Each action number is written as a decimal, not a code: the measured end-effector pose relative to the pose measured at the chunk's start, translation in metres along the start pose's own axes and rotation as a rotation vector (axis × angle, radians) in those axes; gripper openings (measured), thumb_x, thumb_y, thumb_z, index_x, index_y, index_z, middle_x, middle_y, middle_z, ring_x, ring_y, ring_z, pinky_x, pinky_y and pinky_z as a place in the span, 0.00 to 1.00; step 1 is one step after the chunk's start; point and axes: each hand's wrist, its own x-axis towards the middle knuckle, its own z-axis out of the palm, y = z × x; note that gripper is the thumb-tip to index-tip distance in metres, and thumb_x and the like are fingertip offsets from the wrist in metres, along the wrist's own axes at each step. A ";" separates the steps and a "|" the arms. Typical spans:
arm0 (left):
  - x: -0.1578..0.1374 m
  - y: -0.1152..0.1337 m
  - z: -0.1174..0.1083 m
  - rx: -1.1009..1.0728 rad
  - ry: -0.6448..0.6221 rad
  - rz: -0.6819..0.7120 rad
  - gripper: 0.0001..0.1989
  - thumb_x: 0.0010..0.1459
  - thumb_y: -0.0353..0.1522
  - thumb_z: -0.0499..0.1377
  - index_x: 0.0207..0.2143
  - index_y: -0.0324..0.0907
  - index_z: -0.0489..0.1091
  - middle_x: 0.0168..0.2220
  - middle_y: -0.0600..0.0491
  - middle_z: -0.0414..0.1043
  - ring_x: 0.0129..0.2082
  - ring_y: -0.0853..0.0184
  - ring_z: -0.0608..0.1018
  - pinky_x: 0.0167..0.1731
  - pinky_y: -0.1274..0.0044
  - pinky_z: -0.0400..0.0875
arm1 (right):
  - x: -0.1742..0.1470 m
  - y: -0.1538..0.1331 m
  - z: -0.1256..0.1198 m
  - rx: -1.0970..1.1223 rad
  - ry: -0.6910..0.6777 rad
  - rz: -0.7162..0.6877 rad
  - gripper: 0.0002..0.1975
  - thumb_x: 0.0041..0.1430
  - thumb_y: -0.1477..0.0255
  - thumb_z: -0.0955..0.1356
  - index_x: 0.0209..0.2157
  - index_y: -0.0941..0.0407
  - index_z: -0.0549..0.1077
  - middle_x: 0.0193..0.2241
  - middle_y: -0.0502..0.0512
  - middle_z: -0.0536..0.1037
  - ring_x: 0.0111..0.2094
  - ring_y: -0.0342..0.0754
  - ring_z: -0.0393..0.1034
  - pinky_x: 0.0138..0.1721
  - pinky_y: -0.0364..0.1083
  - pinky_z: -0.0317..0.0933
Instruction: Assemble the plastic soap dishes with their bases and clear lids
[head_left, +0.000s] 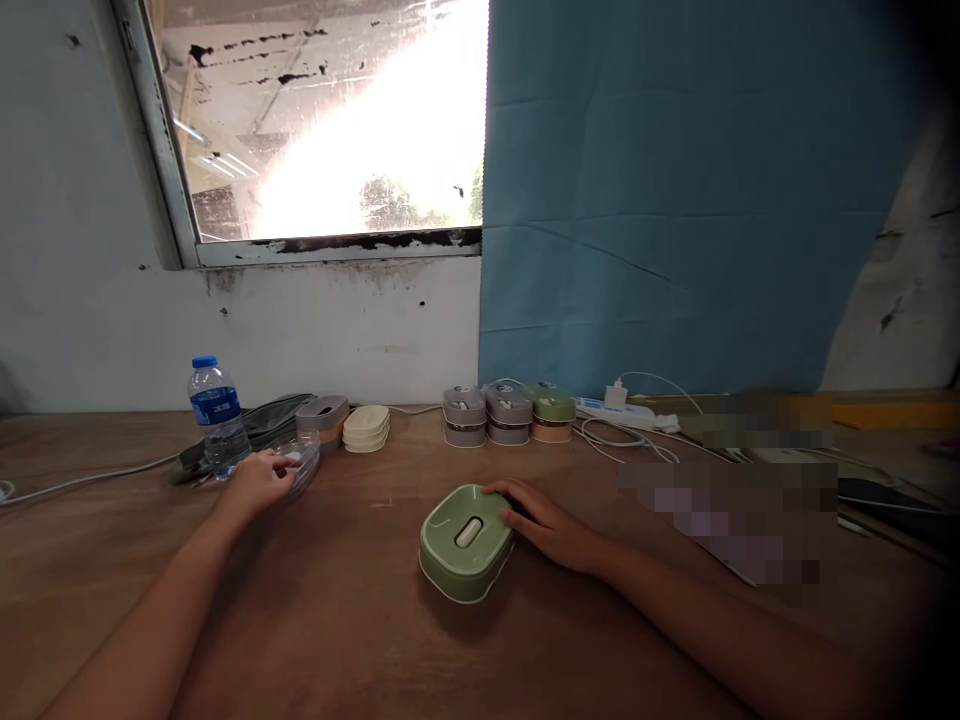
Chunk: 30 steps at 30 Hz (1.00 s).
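Brown wooden table (360, 640) under a window (322, 120), blue curtain (675, 200) at right, scuffed white wall. Right hand (547, 525) lies flat and open against the side of the green lidded box (465, 540) at table centre, not gripping. Left hand (259, 482) curls loosely onto a clear plastic piece (300, 462) beside the water bottle (216, 415). Stacked boxes (506, 413) and a power strip (615, 410) sit along the wall.
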 end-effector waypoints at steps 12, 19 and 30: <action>-0.033 0.074 0.001 -0.142 0.326 0.436 0.24 0.54 0.42 0.52 0.50 0.41 0.59 0.47 0.44 0.63 0.49 0.56 0.64 0.48 0.64 0.57 | -0.001 -0.002 -0.001 0.000 0.010 0.021 0.18 0.60 0.62 0.58 0.49 0.53 0.63 0.49 0.56 0.66 0.50 0.53 0.60 0.51 0.53 0.53; -0.064 0.154 0.013 -0.471 -0.157 0.961 0.28 0.46 0.44 0.59 0.49 0.44 0.62 0.51 0.46 0.61 0.52 0.58 0.63 0.55 0.65 0.52 | 0.000 0.000 0.002 0.003 0.024 -0.031 0.17 0.61 0.63 0.57 0.49 0.55 0.62 0.48 0.58 0.66 0.50 0.51 0.59 0.53 0.52 0.52; -0.056 0.152 0.017 -0.672 -0.311 0.818 0.19 0.51 0.42 0.57 0.44 0.44 0.67 0.46 0.47 0.68 0.45 0.62 0.71 0.44 0.74 0.64 | -0.002 -0.005 -0.001 0.109 -0.028 -0.045 0.22 0.58 0.60 0.61 0.52 0.53 0.60 0.52 0.56 0.63 0.53 0.51 0.56 0.54 0.52 0.50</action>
